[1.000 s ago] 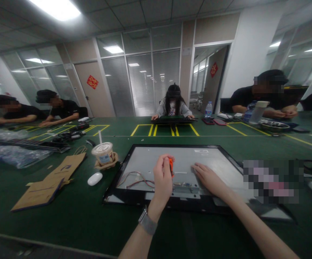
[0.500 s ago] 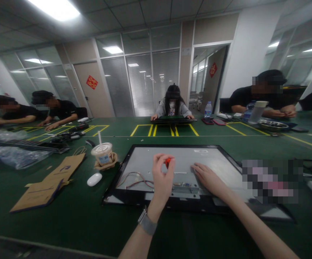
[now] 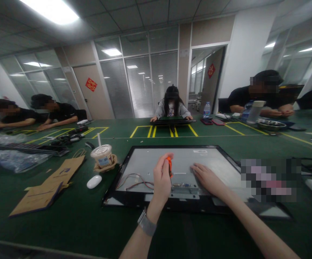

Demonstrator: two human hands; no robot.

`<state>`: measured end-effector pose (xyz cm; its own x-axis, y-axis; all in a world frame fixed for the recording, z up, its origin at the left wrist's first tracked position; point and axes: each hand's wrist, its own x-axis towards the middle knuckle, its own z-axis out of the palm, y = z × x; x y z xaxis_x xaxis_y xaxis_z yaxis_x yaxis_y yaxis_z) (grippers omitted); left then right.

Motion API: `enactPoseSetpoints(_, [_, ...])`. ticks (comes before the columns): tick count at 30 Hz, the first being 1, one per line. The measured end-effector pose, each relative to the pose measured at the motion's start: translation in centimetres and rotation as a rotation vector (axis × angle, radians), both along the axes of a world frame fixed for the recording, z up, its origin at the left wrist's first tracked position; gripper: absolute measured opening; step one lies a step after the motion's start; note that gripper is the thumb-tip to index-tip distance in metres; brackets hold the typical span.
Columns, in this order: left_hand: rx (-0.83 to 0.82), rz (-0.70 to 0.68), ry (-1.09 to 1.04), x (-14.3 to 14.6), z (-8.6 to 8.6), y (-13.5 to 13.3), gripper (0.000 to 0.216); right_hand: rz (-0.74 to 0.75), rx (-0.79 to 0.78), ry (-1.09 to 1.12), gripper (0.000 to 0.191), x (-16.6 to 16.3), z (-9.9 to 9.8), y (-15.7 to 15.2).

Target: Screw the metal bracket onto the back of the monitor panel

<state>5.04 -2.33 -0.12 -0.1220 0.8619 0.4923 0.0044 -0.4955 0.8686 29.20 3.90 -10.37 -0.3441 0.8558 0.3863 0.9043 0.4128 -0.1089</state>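
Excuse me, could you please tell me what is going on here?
A black-framed panel lies flat on the green table. The person's left hand grips an orange-handled tool, apparently a screwdriver, roughly upright by the metal bracket; its tip is hard to make out. The right hand rests on the panel's grey surface, fingers extended. A lidded cup and a white mouse are to the panel's left.

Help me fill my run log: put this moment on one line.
left hand: gripping orange-handled tool | right hand: resting on panel | wires: panel's left part | cup, white mouse: left of panel
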Motion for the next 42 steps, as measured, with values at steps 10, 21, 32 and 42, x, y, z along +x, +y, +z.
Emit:
enactPoseSetpoints(10, [0.119,0.161,0.076,-0.1,-0.1,0.5,0.015,0.0,-0.008,-0.006,0.043,-0.3,0.4,-0.2])
enactPoseSetpoints(21, [0.107,0.11,0.022,0.1,-0.8,0.7,0.024,0.019,-0.037,0.057,0.044,0.1,-0.2,0.3])
enactPoseSetpoints(32, [0.131,0.099,0.068,0.1,-0.4,0.2,0.03,0.028,-0.039,0.097,0.042,0.2,-0.1,0.3])
enactPoseSetpoints(42, [0.146,0.164,0.111,-0.1,-0.5,0.2,0.026,0.025,-0.039,0.066,0.041,0.2,0.0,0.4])
